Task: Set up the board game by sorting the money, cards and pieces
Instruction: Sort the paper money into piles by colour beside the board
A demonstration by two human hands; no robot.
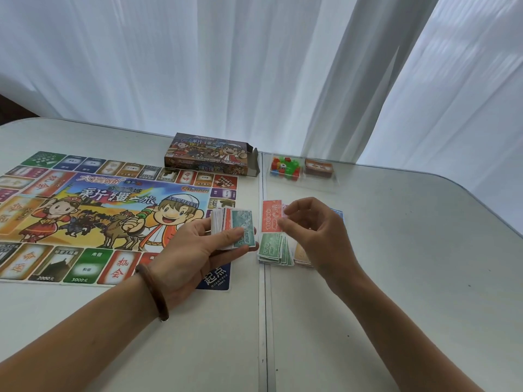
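Head view: left hand [192,250] grips one money stack [237,224] at the board's [85,207] 4 o'clock. Right hand [314,233], fingers curled, hovers over four sorted piles [273,248]; any pinch unclear. One box [209,154] at 12 o'clock.

A red 10000 note [270,219], green 500 notes [270,248] — brown bracelet [154,292], whitish table [396,278].

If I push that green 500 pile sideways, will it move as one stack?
Probably not: the green 500 pile lies fanned and loose, so the thin notes would likely slide apart. They look like light, floppy paper, and the smooth table offers little grip.
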